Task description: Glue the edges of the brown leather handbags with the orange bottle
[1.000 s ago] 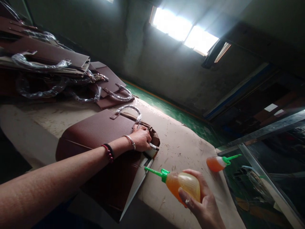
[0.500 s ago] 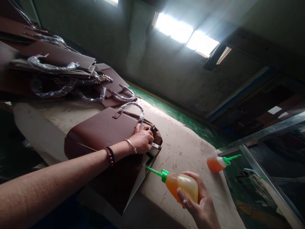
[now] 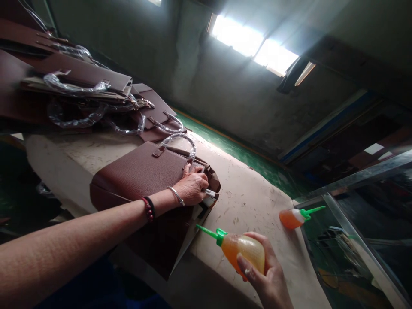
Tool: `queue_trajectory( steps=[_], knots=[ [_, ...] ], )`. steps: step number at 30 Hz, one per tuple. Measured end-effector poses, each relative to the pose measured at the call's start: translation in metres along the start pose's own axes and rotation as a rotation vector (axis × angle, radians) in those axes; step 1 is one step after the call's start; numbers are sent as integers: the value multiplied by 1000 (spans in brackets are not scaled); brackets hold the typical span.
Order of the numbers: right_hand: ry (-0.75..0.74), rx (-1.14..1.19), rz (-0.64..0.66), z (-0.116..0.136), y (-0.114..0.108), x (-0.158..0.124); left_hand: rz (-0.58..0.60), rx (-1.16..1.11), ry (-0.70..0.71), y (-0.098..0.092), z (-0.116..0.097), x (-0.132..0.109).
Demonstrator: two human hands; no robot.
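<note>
My left hand (image 3: 192,186) is closed at the open top edge of a brown leather handbag (image 3: 138,169), just below its plastic-wrapped handle (image 3: 180,139). A short pale piece with a dark tip (image 3: 211,194) sticks out past the fingers; I cannot tell what it is. The bag lies on its side, with its dark lower panel (image 3: 161,244) hanging at the table's near edge. My right hand (image 3: 268,277) is wrapped round a squeeze bottle (image 3: 246,251) of orange liquid. Its green nozzle points left, close to the bag's lower panel edge.
Another orange bottle with a green nozzle (image 3: 291,219) lies at the right edge of the paper-covered table (image 3: 247,197). Several brown handbags with wrapped handles (image 3: 83,81) are piled at the back left. A metal-framed glass structure (image 3: 357,240) stands at the right.
The whole view has shifted slightly. Both hands keep their grips, and the nozzle stays close to the bag's lower panel edge.
</note>
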State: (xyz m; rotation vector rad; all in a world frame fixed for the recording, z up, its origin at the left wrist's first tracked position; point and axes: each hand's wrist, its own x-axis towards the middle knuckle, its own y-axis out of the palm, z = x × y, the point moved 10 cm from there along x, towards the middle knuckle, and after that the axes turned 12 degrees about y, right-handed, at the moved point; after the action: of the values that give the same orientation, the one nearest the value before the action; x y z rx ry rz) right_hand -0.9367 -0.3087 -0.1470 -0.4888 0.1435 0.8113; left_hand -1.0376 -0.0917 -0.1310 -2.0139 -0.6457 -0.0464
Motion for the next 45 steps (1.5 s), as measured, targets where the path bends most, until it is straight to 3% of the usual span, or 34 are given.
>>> queue_trajectory(
  steps=[3, 8, 13, 18, 22, 27, 33, 41, 45],
  knots=[
    [8, 21, 35, -2, 6, -5, 2, 12, 8, 0, 0, -1],
    [11, 26, -17, -4, 4, -8, 0, 17, 3, -2, 0, -3],
    [81, 13, 82, -13, 15, -13, 4, 25, 0, -4, -2, -1],
    [53, 2, -4, -12, 7, -18, 12, 43, -6, -6, -3, -2],
    [113, -5, 75, -20, 16, -23, 3, 57, 24, -8, -8, -5],
    [112, -10, 44, -19, 14, -26, -33, 94, 48, -12, -13, -10],
    [124, -34, 164, -27, 35, -37, -55, 125, 51, -18, -15, -14],
    [112, -60, 86, -26, 26, -39, -158, 127, 26, -41, -14, -27],
    [94, -78, 142, -23, 34, -46, -243, 152, 67, -60, -22, -35]
  ],
)
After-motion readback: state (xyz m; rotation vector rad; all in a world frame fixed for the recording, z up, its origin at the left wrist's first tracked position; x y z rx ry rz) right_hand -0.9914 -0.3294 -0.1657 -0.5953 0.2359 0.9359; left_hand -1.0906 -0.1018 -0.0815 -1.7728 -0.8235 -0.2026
